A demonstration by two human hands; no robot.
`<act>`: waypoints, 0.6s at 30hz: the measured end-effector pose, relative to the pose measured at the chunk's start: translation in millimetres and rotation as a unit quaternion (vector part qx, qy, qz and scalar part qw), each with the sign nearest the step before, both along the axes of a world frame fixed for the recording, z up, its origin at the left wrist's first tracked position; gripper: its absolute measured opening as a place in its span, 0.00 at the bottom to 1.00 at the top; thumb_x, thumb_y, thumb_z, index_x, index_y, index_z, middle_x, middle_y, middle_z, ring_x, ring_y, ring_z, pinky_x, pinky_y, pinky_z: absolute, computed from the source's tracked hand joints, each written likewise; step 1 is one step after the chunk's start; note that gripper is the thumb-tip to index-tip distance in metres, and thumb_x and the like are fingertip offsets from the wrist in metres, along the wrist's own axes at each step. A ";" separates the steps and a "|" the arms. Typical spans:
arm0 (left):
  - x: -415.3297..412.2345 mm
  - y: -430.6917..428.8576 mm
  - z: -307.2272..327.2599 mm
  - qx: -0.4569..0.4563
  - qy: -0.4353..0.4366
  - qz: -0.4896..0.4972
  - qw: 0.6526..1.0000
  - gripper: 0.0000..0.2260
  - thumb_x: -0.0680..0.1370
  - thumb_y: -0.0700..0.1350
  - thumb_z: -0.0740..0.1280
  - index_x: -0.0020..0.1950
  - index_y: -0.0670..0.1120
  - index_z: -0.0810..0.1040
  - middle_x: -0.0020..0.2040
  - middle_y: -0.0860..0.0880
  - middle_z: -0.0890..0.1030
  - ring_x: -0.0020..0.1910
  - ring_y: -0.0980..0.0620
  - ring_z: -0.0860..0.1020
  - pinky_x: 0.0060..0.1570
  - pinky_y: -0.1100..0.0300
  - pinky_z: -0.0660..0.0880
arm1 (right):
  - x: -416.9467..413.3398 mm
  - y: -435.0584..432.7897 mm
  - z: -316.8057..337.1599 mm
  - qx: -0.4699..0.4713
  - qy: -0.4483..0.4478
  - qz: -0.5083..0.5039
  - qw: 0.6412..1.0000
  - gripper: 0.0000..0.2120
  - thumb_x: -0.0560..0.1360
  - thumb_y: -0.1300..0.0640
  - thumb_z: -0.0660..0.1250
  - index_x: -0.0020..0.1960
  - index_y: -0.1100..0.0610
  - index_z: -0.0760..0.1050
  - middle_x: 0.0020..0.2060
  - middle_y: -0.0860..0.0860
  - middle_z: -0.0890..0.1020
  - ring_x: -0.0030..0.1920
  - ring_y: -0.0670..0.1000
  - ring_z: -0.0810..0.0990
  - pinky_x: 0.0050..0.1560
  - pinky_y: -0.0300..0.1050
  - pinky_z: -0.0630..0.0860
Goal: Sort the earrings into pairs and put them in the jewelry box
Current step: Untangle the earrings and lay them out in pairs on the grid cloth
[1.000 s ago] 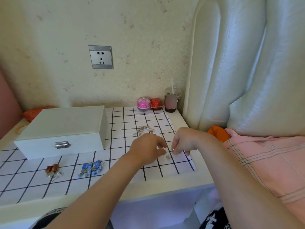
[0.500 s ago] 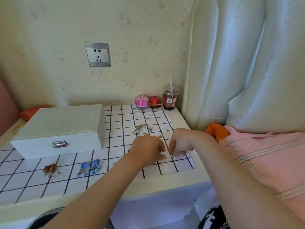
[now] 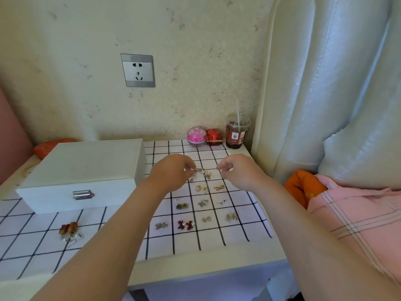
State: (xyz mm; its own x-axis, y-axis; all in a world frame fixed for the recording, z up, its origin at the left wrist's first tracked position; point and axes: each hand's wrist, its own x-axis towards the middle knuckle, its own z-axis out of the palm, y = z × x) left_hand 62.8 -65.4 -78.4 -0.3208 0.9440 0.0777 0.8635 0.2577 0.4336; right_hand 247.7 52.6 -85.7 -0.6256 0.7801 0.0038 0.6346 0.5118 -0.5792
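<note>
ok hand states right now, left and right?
Left hand: pinched on a silver earring from the pile.
Right hand: fingers curled in a pinch; anything held, cannot tell.

I see a speckled cream wall (image 3: 195, 40) with a socket (image 3: 138, 70) beyond my grips, a padded headboard (image 3: 325, 94) right of them, a white bench (image 3: 195, 272) underneath.

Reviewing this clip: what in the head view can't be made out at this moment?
- Jewelry box: lid shut, so the inside is hidden.
- Left hand: fingertips reach the small earring heap; too small to confirm a grip.
- Right hand: fingers curled; nothing visible between them, could be too tiny.
- Laid-out earrings: too small to confirm each pair matches.
- Left forearm covers part of the checked cloth.
</note>
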 end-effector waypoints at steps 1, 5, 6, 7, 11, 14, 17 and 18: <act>-2.0 5.2 -2.4 0.000 0.000 -0.004 1.000 0.08 0.79 0.50 0.67 0.58 0.55 0.81 0.55 0.57 0.82 0.48 0.57 0.77 0.53 0.57 0.76 | -5.7 3.3 -4.0 0.005 -0.008 0.001 1.000 0.08 0.77 0.56 0.70 0.55 0.46 0.82 0.50 0.45 0.82 0.51 0.47 0.80 0.54 0.44 0.77; -4.6 24.0 -14.8 -0.002 0.019 -0.022 1.000 0.10 0.79 0.49 0.67 0.60 0.56 0.80 0.57 0.54 0.80 0.55 0.53 0.77 0.56 0.52 0.76 | -28.9 12.5 -14.4 0.031 -0.016 0.002 0.999 0.09 0.78 0.51 0.69 0.57 0.46 0.82 0.51 0.44 0.82 0.52 0.46 0.79 0.55 0.46 0.77; -5.4 27.6 -18.4 -0.004 0.030 -0.026 0.999 0.11 0.79 0.49 0.68 0.60 0.56 0.80 0.58 0.53 0.80 0.57 0.52 0.76 0.56 0.51 0.76 | -35.0 14.2 -15.8 0.036 -0.013 0.002 0.999 0.09 0.78 0.50 0.69 0.57 0.46 0.82 0.51 0.43 0.83 0.51 0.46 0.79 0.54 0.46 0.77; -6.9 30.3 -22.2 -0.007 0.039 -0.029 0.999 0.11 0.79 0.49 0.68 0.61 0.57 0.80 0.57 0.52 0.79 0.57 0.51 0.75 0.56 0.50 0.76 | -41.3 15.9 -17.0 0.039 -0.010 0.004 0.999 0.08 0.78 0.49 0.69 0.55 0.45 0.83 0.50 0.43 0.83 0.51 0.46 0.80 0.54 0.47 0.77; -16.6 34.0 -31.4 -0.009 0.006 -0.022 1.000 0.08 0.78 0.48 0.69 0.56 0.55 0.83 0.53 0.52 0.80 0.51 0.52 0.78 0.52 0.54 0.77 | -60.2 19.2 -21.2 0.030 -0.032 0.018 0.999 0.04 0.76 0.48 0.71 0.49 0.44 0.84 0.46 0.41 0.84 0.47 0.44 0.80 0.51 0.49 0.79; -23.2 33.7 -33.7 -0.010 -0.018 -0.007 1.000 0.07 0.78 0.47 0.69 0.54 0.54 0.83 0.53 0.53 0.81 0.48 0.54 0.79 0.52 0.55 0.78 | -67.4 21.1 -23.3 0.039 -0.059 0.012 0.997 0.03 0.75 0.50 0.73 0.47 0.43 0.84 0.46 0.40 0.83 0.47 0.44 0.80 0.51 0.49 0.80; -28.6 32.4 -31.3 0.007 -0.063 0.009 0.998 0.08 0.80 0.46 0.67 0.56 0.53 0.83 0.55 0.55 0.81 0.49 0.54 0.78 0.52 0.60 0.75 | -69.4 21.7 -21.7 0.034 -0.059 0.010 0.998 0.04 0.75 0.52 0.73 0.42 0.43 0.83 0.43 0.39 0.83 0.46 0.43 0.80 0.51 0.49 0.80; -29.6 31.9 -28.4 0.016 -0.075 0.013 0.997 0.08 0.80 0.45 0.67 0.57 0.53 0.82 0.55 0.55 0.81 0.49 0.55 0.78 0.52 0.61 0.74 | -69.1 21.0 -20.7 0.032 -0.054 0.010 0.998 0.05 0.75 0.51 0.73 0.42 0.42 0.82 0.43 0.39 0.83 0.47 0.43 0.80 0.52 0.49 0.80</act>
State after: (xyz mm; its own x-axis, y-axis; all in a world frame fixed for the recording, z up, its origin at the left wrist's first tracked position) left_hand 33.2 -33.6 -106.8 -0.3563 0.9326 0.0576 0.7817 0.2637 0.5651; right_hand 178.6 73.6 -106.4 -0.6407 0.7676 -0.0155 0.6806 0.5585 -0.4741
